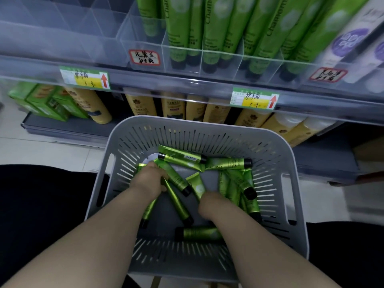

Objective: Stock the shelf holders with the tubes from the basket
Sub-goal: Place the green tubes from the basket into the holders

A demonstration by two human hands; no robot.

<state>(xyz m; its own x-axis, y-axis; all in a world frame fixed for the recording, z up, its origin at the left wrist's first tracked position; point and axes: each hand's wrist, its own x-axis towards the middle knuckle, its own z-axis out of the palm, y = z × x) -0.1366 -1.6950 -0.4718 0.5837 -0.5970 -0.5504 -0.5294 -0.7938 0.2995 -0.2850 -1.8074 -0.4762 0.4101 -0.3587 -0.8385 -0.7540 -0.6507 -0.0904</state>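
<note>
Head view, the only one.

- Basket (pixel 207 138) sits at 6 o'clock in the frame, with the clear shelf holders (pixel 220 57) above it at 12 o'clock. The holders at 11 o'clock look unfilled. Those from 12 to 1 o'clock already carry stocked tubes (pixel 214 28), standing cap down.
- Loose tubes (pixel 228 164) lie crossed on the basket floor, thickest toward 3 o'clock of the basket.
- Left hand (pixel 148 179) is down in the basket with its fingers curled over a long tube (pixel 178 204). The tube's axis runs from the hand toward 5 o'clock, black cap at the far end. (A second tube may be caught in the same grip; the overlap is unclear.)
- Right hand (pixel 209 204) is also inside, knuckles toward the camera and fingers hidden. Cannot tell what it holds. A short tube (pixel 197 187) pokes out at its 11 o'clock, crimped end up, touching or just beside it.
- Judgement: the lift goes toward 12 o'clock. The left hand's tube points back at the person, so it must be swung upright, cap down, before it enters a holder. The left hand is nearer the unfilled holders.
</note>
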